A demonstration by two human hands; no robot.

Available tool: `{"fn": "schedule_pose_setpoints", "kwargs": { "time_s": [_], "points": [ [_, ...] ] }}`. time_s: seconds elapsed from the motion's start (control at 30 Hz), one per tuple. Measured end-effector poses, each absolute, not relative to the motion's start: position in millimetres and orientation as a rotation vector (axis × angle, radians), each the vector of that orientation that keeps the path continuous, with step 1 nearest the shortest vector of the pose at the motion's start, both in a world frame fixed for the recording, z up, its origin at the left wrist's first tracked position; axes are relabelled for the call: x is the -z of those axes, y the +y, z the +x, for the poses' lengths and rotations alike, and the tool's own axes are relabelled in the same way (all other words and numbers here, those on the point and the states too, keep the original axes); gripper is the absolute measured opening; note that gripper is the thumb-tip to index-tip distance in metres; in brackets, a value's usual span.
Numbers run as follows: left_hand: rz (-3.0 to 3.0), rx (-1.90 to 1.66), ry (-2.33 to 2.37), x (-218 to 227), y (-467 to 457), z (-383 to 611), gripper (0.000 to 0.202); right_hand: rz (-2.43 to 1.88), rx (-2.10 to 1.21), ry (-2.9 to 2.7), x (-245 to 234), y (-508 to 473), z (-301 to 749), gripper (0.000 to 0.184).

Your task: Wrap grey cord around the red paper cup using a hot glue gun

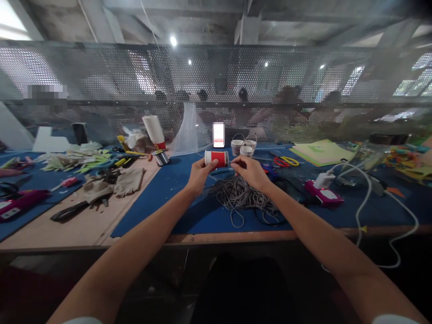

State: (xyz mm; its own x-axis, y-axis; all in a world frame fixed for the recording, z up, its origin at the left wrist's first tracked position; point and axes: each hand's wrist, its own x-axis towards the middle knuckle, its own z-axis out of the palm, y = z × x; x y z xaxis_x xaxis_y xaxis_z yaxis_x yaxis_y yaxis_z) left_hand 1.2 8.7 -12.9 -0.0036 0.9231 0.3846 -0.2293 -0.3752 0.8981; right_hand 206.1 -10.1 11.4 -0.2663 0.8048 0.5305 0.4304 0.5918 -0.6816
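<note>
**Paper cup [219,158] sideways above the desk [148,211]**

Your left hand [199,176] grips it; your right hand [251,173] curls just beside its end, its hold too small to tell. Gray cord [243,195] lies near the desk's front edge, white cups [247,151] toward the back edge.

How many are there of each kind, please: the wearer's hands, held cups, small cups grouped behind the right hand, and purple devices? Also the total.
Wearer's hands: 2
Held red-and-white cup: 1
Small grouped cups: 3
Purple devices: 2
Total: 8
</note>
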Motion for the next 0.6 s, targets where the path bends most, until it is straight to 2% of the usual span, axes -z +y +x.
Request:
{"fn": "schedule_pose_setpoints", "kwargs": {
  "time_s": [0.37, 0.6],
  "points": [
    [1.465, -1.492, 0.808, 8, -1, 5, 0.037, -1.035, -0.084, -1.954, -15, -19, 205, 0.023],
    [1.49, -1.456, 0.799, 8, -2, 5, 0.036, -1.018, -0.011, -1.916, -16, -17, 206, 0.017]
  ]
}}
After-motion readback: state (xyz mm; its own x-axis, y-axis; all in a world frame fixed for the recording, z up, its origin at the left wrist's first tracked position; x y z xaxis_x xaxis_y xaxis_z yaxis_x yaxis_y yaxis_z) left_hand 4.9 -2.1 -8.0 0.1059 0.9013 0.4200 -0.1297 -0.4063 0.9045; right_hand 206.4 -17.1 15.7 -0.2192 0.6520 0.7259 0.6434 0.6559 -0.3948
